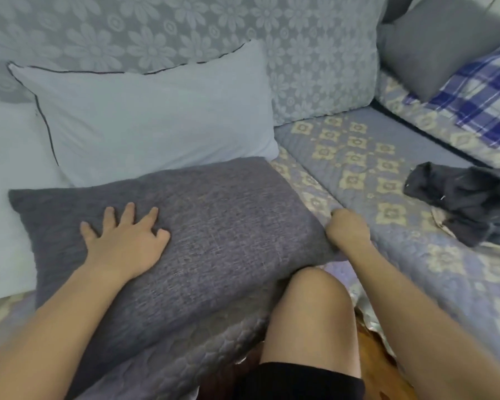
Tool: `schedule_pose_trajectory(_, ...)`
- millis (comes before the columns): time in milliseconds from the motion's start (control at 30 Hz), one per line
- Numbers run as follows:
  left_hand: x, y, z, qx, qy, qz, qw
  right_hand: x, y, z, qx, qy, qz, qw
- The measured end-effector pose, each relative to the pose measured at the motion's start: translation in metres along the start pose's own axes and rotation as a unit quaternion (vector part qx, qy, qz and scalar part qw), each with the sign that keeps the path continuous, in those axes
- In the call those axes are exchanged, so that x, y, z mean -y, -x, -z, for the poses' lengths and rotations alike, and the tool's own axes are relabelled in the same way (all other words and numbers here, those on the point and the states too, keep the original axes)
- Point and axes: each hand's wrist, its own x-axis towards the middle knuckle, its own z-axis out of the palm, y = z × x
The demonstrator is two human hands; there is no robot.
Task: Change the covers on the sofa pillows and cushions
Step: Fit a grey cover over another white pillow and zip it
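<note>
A dark grey woven pillow [214, 215] lies flat on the sofa seat in front of me. My left hand [124, 241] rests on its top with fingers spread. My right hand [347, 229] is curled at the pillow's right edge and grips the cover there; its fingertips are hidden. Behind the grey pillow a bare pale blue pillow [145, 119] with dark piping leans on the sofa back. Another pale pillow [6, 183] sits at the far left.
A crumpled dark grey cover [462, 197] lies on the patterned seat [358, 157] to the right. A grey cushion [439, 41] and a blue plaid pillow [485, 96] sit in the far right corner. My bare knee [309, 313] presses against the seat's front edge.
</note>
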Motion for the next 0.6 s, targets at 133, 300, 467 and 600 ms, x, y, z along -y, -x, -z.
schedule_pose_trajectory(133,-0.01,0.009,-0.003,-0.059,0.018,0.004,0.998,0.071,0.012,0.033,-0.179,-0.145,0.144,0.962)
schedule_pose_trajectory(300,0.031,0.035,-0.033,-0.106,0.115,0.081,0.984,0.126,0.0,-0.006,0.099,-0.188,0.082,0.974)
schedule_pose_trajectory(467,0.072,0.062,-0.053,-0.088,0.402,0.248,0.877,0.116,-0.011,-0.022,0.11,-0.316,-0.009,0.943)
schedule_pose_trajectory(600,0.066,0.076,-0.025,-0.063,0.704,0.27,0.654,0.111,-0.009,-0.005,0.128,-0.337,0.001,0.933)
